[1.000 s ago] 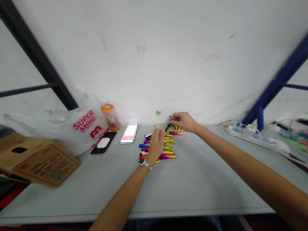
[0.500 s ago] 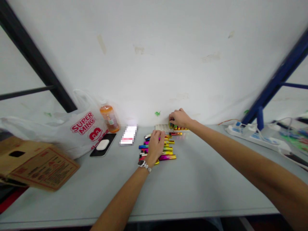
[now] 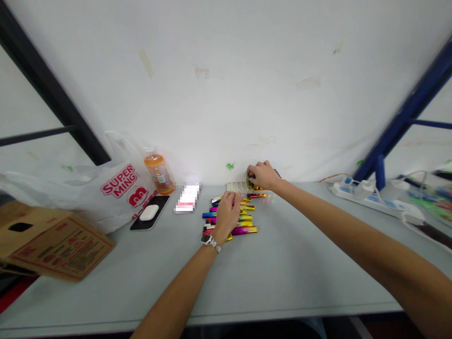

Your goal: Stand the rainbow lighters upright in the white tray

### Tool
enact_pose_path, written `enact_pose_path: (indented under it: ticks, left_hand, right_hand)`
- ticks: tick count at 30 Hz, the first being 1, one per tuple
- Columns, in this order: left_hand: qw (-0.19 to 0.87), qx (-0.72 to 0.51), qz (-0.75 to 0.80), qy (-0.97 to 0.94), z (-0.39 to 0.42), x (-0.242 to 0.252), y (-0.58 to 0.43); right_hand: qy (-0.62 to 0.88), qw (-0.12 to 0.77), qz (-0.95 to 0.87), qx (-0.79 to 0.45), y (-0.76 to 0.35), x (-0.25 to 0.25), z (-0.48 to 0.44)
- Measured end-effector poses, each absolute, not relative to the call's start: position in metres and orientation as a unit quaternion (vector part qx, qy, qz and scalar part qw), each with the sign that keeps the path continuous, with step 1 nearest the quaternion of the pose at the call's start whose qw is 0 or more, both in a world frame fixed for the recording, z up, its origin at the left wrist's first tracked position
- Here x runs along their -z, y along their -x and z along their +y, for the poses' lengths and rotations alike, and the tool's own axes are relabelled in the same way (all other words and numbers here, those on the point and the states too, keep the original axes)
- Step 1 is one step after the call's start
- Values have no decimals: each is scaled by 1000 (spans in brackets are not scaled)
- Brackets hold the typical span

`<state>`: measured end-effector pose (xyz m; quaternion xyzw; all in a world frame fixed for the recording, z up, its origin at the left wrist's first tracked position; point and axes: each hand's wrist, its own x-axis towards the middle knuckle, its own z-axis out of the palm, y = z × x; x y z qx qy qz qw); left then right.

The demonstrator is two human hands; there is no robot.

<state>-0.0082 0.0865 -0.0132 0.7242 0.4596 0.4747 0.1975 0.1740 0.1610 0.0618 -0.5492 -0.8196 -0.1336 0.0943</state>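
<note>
Lighters [image 3: 244, 230], metallic yellow, magenta and blue, lie in a loose group on the table [image 3: 300, 263], beneath the left hand [image 3: 228, 214]. Its fingers are slightly apart; whether they grip anything cannot be told. The right hand [image 3: 264, 175] curls its fingers over shiny pieces at the right part of the gridded tray [image 3: 237, 187]; their hold is hidden. Progress appears partial: bare cells show at the tray's left, and many lighters lie outside it. Legible marking: "SUPER MING", red, on the plastic bag [image 3: 88, 188]. Carton [image 3: 67, 245] print is unreadable.
</note>
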Motion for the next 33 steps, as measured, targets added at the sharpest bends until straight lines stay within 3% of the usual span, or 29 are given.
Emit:
enact_pose_path:
  ticks: [22, 29, 33]
  left_hand:
    - [192, -472, 449, -733, 86, 12, -2]
    - [184, -472, 440, -741, 84, 9, -3]
    - [183, -469, 445, -740, 84, 10, 0]
  right_hand:
    - [521, 196, -813, 170, -188, -28, 118]
    - [579, 16, -813, 57, -191, -21, 115]
    - [607, -13, -794, 33, -189, -20, 121]
